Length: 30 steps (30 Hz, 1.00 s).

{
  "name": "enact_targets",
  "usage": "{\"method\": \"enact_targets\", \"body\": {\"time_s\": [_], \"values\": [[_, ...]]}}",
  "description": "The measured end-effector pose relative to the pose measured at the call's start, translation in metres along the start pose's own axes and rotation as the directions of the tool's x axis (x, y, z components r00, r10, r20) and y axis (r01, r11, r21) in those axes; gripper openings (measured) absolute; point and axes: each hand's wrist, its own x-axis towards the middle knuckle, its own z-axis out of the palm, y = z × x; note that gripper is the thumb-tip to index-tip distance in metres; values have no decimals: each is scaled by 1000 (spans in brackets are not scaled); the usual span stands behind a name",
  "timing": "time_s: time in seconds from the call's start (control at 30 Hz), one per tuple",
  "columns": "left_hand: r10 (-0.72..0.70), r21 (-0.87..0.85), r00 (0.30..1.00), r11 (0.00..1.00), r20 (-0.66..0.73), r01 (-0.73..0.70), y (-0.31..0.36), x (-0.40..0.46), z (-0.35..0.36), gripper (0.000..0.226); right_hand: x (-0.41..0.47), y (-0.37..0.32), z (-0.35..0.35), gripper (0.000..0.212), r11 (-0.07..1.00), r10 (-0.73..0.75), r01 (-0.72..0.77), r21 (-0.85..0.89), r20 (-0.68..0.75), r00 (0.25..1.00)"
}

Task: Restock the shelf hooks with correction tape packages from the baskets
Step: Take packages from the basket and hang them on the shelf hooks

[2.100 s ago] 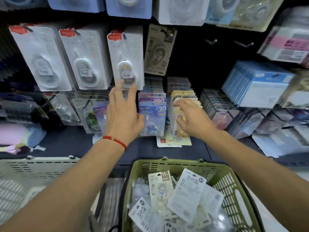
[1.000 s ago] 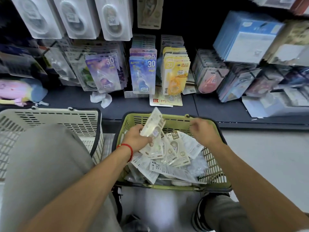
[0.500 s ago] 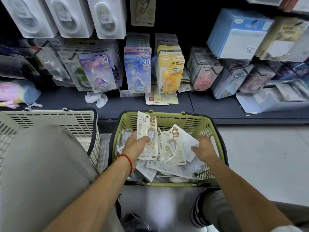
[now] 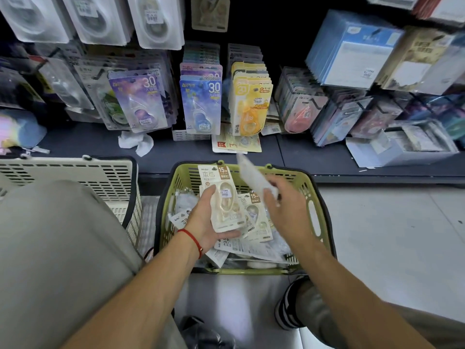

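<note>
A green basket (image 4: 314, 212) on the floor holds several cream correction tape packages (image 4: 259, 222). Over it, my left hand (image 4: 205, 222) grips a small stack of these packages (image 4: 222, 197) face up, thumb on the front. My right hand (image 4: 286, 210) pinches another package (image 4: 253, 176), lifted and blurred, tilted edge-on above the basket. On the shelf behind, rows of purple (image 4: 141, 102), blue (image 4: 201, 104) and yellow (image 4: 250, 102) tape packages hang on hooks.
A cream basket (image 4: 75, 177) stands to the left, partly behind my grey-clad knee (image 4: 63, 248). A crumpled white tissue (image 4: 137, 142) and loose cards (image 4: 235, 144) lie on the dark shelf ledge (image 4: 314, 157). Blue boxes (image 4: 352, 46) hang at upper right. Pale floor lies to the right.
Both hands came down from the hooks into the green basket. My left hand gathered packages; my right hand picked one out of the basket and has lifted it.
</note>
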Motion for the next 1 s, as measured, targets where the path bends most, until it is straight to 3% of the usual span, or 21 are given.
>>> {"method": "enact_targets", "body": {"time_s": [0.07,0.17,0.23,0.33,0.37,0.43,0.5,0.57,0.73,0.8,0.9,1.0], "values": [[47,-56,998,997,32,-45,-1,-1,0,52,-14,-17,20,29,987,-162,161,20,178,971],[106,-25,994,994,6,-106,-4,-1,-6,59,-26,-22,36,23,980,-192,168,106,287,939],[131,2,991,991,-19,-131,-7,0,-12,58,-23,-22,39,21,969,-169,104,224,292,941],[163,21,986,987,-30,-162,-6,1,-20,41,-3,-9,38,25,924,62,-159,348,274,960],[172,21,984,985,-40,-171,-5,1,-22,38,6,1,35,25,937,157,-224,269,249,956],[197,-6,978,980,-62,-198,-2,1,-28,39,20,33,32,28,947,321,-314,-68,240,916],[230,-20,971,973,-69,-232,1,-1,-34,43,24,64,35,37,867,460,-357,-347,282,842],[255,-21,965,966,-61,-257,4,-3,-39,46,22,80,47,50,826,528,-388,-410,320,786],[294,-28,956,956,3,-293,6,-7,-49,44,23,80,85,65,828,553,-497,-258,232,800],[300,-31,954,954,11,-299,7,-8,-52,44,29,80,90,52,803,596,-562,-199,222,772],[307,-46,952,951,11,-307,9,-9,-53,43,38,79,77,30,743,622,-666,68,298,724],[319,-102,948,943,14,-316,11,-9,-48,44,53,69,39,30,753,583,-612,243,187,791]]}}
